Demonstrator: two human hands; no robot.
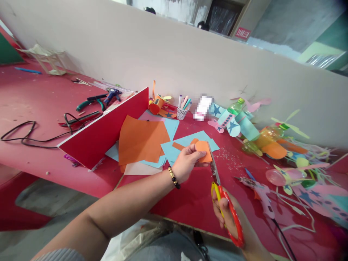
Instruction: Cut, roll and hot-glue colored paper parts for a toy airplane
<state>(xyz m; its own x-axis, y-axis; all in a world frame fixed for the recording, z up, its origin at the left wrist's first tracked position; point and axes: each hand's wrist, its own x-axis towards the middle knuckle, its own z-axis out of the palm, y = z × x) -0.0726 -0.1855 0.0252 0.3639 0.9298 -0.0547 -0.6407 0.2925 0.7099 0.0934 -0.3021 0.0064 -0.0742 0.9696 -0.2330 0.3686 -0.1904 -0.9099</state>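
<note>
Between the thumb and fingers of my left hand (187,161) is a small piece of orange paper (202,148) with a rounded edge. My right hand (228,214) grips a pair of scissors (217,185) with red and yellow handles. Their blades lie along the right edge of the orange piece. Behind my left hand, light blue paper sheets (174,139) lie on the red table, with an orange strip (178,146) on top. Larger orange sheets (143,139) are stacked to the left.
A red upright divider (108,127) stands left of the paper. A pen cup (182,112) is near the wall. Bottle-and-paper aeroplanes (231,121) crowd the right side. A pink hot glue gun (258,190) with its cable lies at right. Pliers (92,101) lie beyond the divider.
</note>
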